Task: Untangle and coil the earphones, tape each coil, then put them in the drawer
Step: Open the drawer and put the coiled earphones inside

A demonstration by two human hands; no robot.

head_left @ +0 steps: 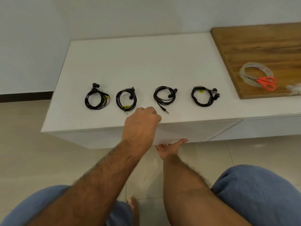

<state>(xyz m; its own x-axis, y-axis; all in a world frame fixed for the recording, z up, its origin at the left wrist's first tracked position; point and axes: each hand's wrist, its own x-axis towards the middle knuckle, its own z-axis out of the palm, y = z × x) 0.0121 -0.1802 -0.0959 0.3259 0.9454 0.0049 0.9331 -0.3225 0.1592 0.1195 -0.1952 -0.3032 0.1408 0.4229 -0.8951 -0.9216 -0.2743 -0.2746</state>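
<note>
Several black coiled earphones lie in a row on the white cabinet top (146, 62): one at the far left (97, 99), a second (126, 99), a third (164, 96) with its plug sticking out toward me, and one at the right (204, 96). My left hand (143, 121) rests as a closed fist on the cabinet's front edge, between the second and third coils. My right hand (171, 148) reaches under the bottom edge of the white drawer front (195, 131), fingers hooked beneath it; the fingertips are hidden.
A wooden board (260, 46) lies at the right with a roll of clear tape (256, 75) and orange-handled scissors (265, 83) on it. Something white and blurred (294, 90) sits at the board's right edge. My knees and a tiled floor fill the foreground.
</note>
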